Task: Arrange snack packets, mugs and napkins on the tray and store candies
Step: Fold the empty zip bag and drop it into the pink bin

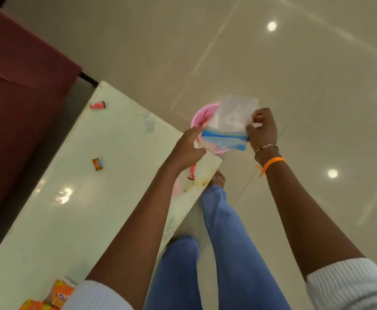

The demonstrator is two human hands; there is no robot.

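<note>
A clear zip bag [232,121] with a blue seal strip is held over a pink bowl [197,117] that sits on the floor past the glass table's corner. My right hand [262,128] pinches the bag's right edge. My left hand [189,146] touches the bag's left end at the blue strip, fingers spread. Red wrappers lie inside the bowl. On the pale glass table [75,198] lie a red wrapper [97,105], an orange candy [97,164] and a red wrapper [192,173] near the corner. Orange snack packets [55,296] sit at the table's near edge.
A maroon sofa [15,97] runs along the table's left side. Glossy beige floor tiles fill the right half. My legs in blue jeans [223,242] and a bare foot stand beside the table's corner.
</note>
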